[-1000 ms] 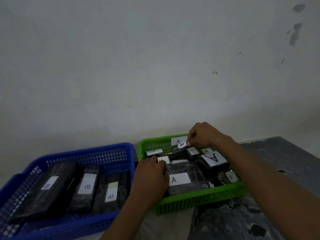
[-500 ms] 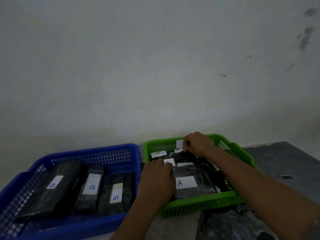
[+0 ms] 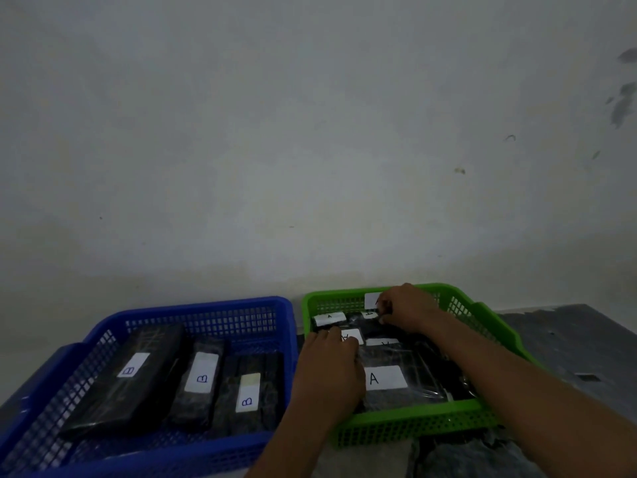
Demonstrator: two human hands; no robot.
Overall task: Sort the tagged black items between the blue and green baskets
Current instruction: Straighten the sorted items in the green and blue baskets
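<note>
The blue basket [image 3: 206,310] on the left holds three black wrapped items with white B tags [image 3: 201,372]. Beside it on the right, the green basket [image 3: 413,426] is packed with several black items bearing white A tags, the largest [image 3: 400,384] at the front. My left hand [image 3: 331,370] lies over the basket's left side, fingers curled down on the black items there; what it grips is hidden. My right hand [image 3: 408,307] reaches to the basket's back, fingers bent and pinching a small black tagged item [image 3: 370,315].
A pale wall rises just behind both baskets. They stand on a dark, worn table [image 3: 568,339] that extends to the right, where a small dark scrap [image 3: 586,377] lies. A pale cloth or paper [image 3: 365,460] shows under the green basket's front.
The view has shifted, so both baskets appear further right. My right hand has drawn back slightly toward the basket's rear left; my left hand stays on the items.
</note>
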